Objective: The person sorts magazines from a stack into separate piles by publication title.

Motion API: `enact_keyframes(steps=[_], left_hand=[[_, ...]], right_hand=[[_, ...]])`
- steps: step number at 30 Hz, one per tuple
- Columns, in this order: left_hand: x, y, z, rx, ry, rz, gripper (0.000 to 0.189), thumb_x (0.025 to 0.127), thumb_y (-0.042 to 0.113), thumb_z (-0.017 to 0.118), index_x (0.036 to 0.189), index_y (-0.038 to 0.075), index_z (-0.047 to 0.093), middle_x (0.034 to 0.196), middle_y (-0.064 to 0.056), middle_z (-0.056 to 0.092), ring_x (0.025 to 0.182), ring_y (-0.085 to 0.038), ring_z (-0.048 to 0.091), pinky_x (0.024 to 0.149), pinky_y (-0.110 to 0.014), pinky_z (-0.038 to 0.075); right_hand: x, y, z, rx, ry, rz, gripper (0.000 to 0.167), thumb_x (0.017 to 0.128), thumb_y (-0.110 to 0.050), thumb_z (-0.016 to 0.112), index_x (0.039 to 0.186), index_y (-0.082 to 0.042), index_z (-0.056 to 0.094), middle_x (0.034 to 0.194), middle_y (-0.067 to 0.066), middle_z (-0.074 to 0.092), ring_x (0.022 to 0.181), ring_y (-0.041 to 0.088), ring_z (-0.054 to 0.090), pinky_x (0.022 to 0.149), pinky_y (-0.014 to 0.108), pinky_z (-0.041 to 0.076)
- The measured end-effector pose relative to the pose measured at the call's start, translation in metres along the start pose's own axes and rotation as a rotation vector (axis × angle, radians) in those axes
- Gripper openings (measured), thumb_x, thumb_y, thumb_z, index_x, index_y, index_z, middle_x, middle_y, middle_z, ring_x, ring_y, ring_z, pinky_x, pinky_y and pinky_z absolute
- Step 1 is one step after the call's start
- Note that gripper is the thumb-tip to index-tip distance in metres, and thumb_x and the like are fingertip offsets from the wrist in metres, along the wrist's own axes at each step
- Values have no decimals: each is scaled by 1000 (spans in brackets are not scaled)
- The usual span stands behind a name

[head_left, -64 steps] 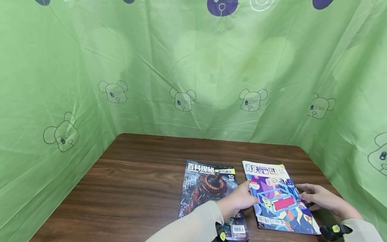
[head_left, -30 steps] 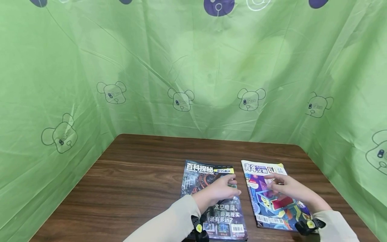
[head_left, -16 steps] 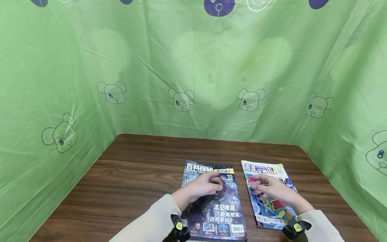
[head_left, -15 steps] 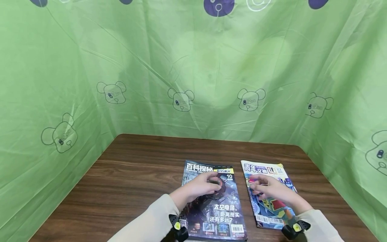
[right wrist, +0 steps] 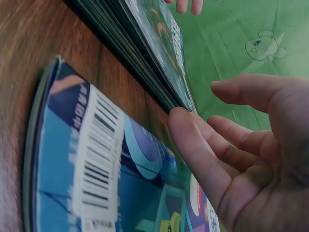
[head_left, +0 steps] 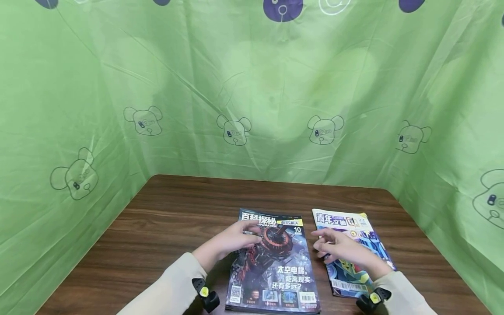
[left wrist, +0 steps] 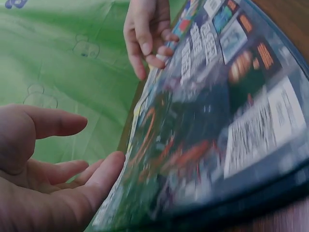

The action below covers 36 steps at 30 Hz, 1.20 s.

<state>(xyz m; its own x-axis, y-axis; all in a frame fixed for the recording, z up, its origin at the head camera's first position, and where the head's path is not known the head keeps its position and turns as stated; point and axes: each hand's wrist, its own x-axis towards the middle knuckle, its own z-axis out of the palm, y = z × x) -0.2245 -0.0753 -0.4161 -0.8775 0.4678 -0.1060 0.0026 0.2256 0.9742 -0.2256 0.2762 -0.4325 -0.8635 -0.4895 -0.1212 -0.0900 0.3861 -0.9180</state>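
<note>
Two magazine piles lie side by side in the head view. The dark magazine [head_left: 271, 262] shows a red mechanical ring on its cover, and several page layers show along its side in the right wrist view. To its right lies the colourful magazine [head_left: 348, 278], thinner, with a white title band and a barcode. My left hand [head_left: 232, 238] hovers over the dark cover's upper left, thumb and fingers apart, holding nothing. Over the colourful magazine's left edge is my right hand [head_left: 342, 249], fingers loosely bent, also holding nothing; it hides part of that cover.
A brown wood-grain table [head_left: 165, 236] carries both magazines, with a narrow strip of wood between them. Green curtain [head_left: 275, 96] with bear outlines hangs around the back and sides of the table. Each wrist wears a black strap with a camera [head_left: 370, 302].
Both hands were at the sides of the colourful magazine; they have let it lie and moved left. The left hand has crossed the dark cover to its left side. The magazines stayed put.
</note>
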Motion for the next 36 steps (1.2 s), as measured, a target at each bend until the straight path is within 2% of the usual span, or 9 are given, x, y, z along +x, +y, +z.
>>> enact_keyframes(steps=[8, 14, 19, 23, 36], left_hand=[[-12, -13, -24, 82, 71, 8, 60, 92, 6, 66, 145, -9, 42, 124, -23, 59, 98, -27, 65, 84, -39, 59], [-19, -23, -35, 72, 108, -15, 58, 91, 5, 66, 144, -8, 45, 111, -19, 58, 91, -25, 65, 80, -38, 61], [-24, -30, -37, 0, 121, -42, 58, 89, 1, 65, 141, -9, 42, 104, -19, 54, 85, -23, 63, 77, -40, 61], [-26, -34, -37, -48, 111, -61, 61, 88, 0, 64, 142, -10, 38, 105, -20, 56, 84, -23, 64, 74, -41, 62], [-27, -38, -37, -92, 79, -75, 63, 85, -3, 67, 140, -15, 39, 102, -20, 58, 84, -21, 64, 74, -39, 62]], right_hand=[[1, 0, 8, 14, -30, -20, 55, 100, -14, 61, 141, 16, 38, 104, 18, 65, 90, 34, 67, 70, 43, 62], [1, -3, 14, 29, -23, 10, 56, 100, -14, 62, 141, 16, 38, 101, 17, 65, 88, 34, 67, 70, 44, 62], [1, -3, 17, 37, -23, 22, 59, 99, -13, 63, 143, 16, 36, 98, 16, 66, 83, 34, 68, 67, 45, 62], [2, -1, 19, 53, -35, 35, 63, 99, -13, 63, 145, 17, 31, 96, 15, 67, 79, 35, 68, 65, 46, 62], [6, -8, 27, 49, -56, 92, 72, 100, -17, 62, 146, 22, 21, 88, 13, 65, 78, 32, 69, 66, 44, 62]])
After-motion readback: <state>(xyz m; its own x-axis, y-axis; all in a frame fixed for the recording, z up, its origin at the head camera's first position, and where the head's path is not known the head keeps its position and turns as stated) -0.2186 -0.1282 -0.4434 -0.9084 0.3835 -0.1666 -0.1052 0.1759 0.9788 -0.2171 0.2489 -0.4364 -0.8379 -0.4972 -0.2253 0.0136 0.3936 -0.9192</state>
